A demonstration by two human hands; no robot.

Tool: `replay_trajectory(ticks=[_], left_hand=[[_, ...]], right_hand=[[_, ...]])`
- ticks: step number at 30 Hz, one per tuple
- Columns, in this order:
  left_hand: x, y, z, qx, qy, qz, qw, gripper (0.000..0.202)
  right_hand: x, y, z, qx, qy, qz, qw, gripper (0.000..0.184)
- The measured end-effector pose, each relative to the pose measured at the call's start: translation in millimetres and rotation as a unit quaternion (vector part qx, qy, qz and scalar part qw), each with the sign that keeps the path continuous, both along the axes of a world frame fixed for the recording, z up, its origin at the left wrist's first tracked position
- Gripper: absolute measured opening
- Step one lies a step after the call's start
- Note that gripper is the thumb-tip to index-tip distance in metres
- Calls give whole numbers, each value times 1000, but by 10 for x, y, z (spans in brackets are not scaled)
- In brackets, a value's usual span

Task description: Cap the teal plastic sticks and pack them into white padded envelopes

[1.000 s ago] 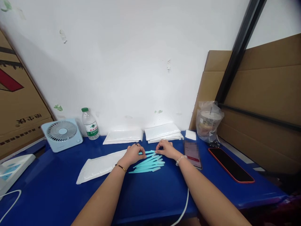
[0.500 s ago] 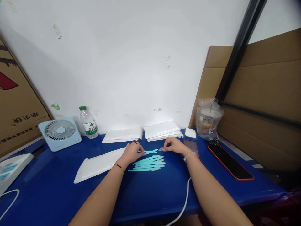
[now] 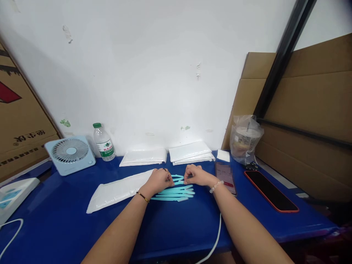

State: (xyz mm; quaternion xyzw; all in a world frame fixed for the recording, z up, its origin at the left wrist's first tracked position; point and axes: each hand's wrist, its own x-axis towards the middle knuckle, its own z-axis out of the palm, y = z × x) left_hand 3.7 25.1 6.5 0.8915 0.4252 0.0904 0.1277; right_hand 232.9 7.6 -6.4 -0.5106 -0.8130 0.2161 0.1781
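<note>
Several thin turquoise plastic sticks (image 3: 176, 193) lie in a loose fan on the blue table (image 3: 170, 227). My left hand (image 3: 158, 180) is closed in a pinch at the left end of the topmost stick (image 3: 178, 178). My right hand (image 3: 195, 175) is closed in a pinch at that stick's right end, on a small piece I cannot make out. The two hands nearly meet above the fan. A long white pouch (image 3: 118, 190) lies flat just left of my left hand.
Two stacks of white pouches (image 3: 167, 154) lie against the wall. A small blue fan (image 3: 70, 154) and a water bottle (image 3: 103, 142) stand at back left. Two phones (image 3: 271, 190) and a bagged drink cup (image 3: 244, 141) are at right. A white cable (image 3: 213, 242) hangs off the front edge.
My right hand had drawn away to the right with a small piece, and has now come back left to the stick's end. My left hand stayed put.
</note>
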Motion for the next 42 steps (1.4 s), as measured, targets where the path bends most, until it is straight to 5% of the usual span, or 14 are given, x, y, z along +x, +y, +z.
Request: replay_trajectory(ticks=[5,15,23,31,42], left_hand=[[-73,63,5,9,-25,44,999,14],[50,-62,13,-31,-18,-47,998,21],[-53,35,40,15,-21,25,999,20],[35,-95,34,-33,-13,-57,998,20],[-6,-34,55,34,7,-5,999,17]], right_hand=[[208,-14,62,26,21,-89,995,17],[91,-93,75,-6,-37,51,998,13],[243,-98,133,33,29,-68,997,13],[49,-178,136,-17,-51,73,996,15],[216,-106,116,27,-25,-48,998,15]])
